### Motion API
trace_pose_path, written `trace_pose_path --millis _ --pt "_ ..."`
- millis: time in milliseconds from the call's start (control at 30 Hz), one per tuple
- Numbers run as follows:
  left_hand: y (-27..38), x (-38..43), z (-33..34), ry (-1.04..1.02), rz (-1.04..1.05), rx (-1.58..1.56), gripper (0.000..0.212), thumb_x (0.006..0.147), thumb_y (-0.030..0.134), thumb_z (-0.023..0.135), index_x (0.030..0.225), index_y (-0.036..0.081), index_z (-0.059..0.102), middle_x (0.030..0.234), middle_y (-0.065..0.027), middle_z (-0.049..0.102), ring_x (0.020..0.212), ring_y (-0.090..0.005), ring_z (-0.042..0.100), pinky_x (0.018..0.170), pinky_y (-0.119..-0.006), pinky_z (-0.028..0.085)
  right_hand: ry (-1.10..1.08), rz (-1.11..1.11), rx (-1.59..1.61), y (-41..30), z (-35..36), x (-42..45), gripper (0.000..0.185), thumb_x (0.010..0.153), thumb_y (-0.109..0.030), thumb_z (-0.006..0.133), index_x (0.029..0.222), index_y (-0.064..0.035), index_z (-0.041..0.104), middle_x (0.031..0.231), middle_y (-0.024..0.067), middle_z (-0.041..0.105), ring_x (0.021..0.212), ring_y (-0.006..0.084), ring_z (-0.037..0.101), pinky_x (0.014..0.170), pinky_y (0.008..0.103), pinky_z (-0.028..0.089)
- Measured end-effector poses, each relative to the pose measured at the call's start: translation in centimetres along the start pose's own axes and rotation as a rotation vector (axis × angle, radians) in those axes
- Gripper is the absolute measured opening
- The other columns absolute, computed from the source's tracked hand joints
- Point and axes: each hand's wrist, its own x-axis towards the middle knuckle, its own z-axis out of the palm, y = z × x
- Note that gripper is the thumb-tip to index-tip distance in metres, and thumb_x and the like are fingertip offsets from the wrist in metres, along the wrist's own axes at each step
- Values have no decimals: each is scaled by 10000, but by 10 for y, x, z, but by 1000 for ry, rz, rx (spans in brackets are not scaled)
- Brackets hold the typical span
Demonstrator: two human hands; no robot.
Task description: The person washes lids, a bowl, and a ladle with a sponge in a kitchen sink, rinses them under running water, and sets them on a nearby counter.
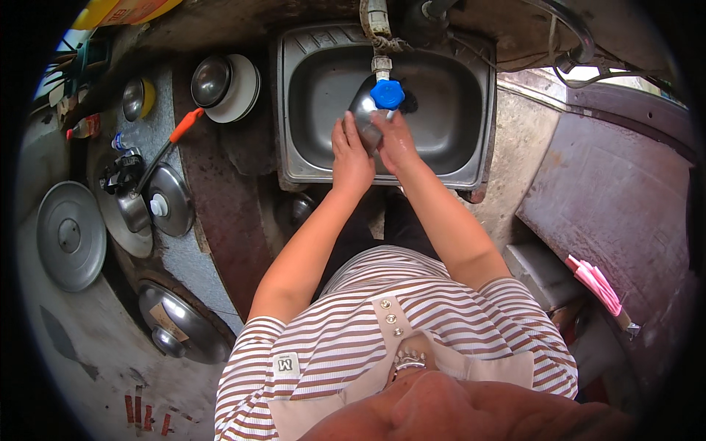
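Note:
Over the stainless steel sink [325,110], both my hands are around a shiny metal bowl [361,105], tilted below the tap with a blue knob [387,94]. My left hand [352,160] holds the bowl's left and near side, fingers spread along its wall. On its right side, my right hand [398,144] grips the near part, just under the blue knob. The knob and my right hand hide part of the bowl. Its inside cannot be seen well. A dark patch, perhaps the drain, shows in the basin beside the bowl.
Left of the sink stand stacked white plates [238,93] with a metal bowl [211,81] on them. Farther left are an orange-handled ladle [179,132], a pot lid [174,201] and a large round metal lid [71,236]. A brown board [612,182] lies at the right, with pink strips [595,284] at its edge.

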Motion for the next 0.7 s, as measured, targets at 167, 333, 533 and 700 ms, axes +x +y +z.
trace_pose_path --millis 167,333,533,700 --pt "-13 -15 25 158 -274 -736 872 908 165 645 1549 -43 91 1575 -297 210 1481 -412 239 1219 -489 185 96 10 442 2 -49 1 373 1046 -233 530 1384 -83 480 1350 103 582 1273 297 537 1122 473 404" --pt "-30 3 14 194 -943 -1986 333 1084 204 396 1337 3 475 1375 -179 534 1304 -320 513 1137 -474 394 79 91 425 9 -75 -4 436 1023 -398 558 1286 -51 565 1277 124 628 1205 297 580 1062 476 444" --pt "-3 12 -11 155 -804 -1897 327 1101 204 340 1416 116 352 1448 -151 471 1346 -369 482 1070 -716 382 319 -34 -718 -4 -149 2 449 1009 -374 587 1301 -33 568 1087 138 683 966 305 658 875 415 517" --pt "21 1 -12 -9 -659 -1829 389 1091 427 360 1378 172 423 1410 -98 509 1336 -334 478 1013 -685 422 9 -985 -1381 -29 -87 -35 342 901 -130 617 1229 -34 614 1169 193 659 1082 396 605 952 457 488"
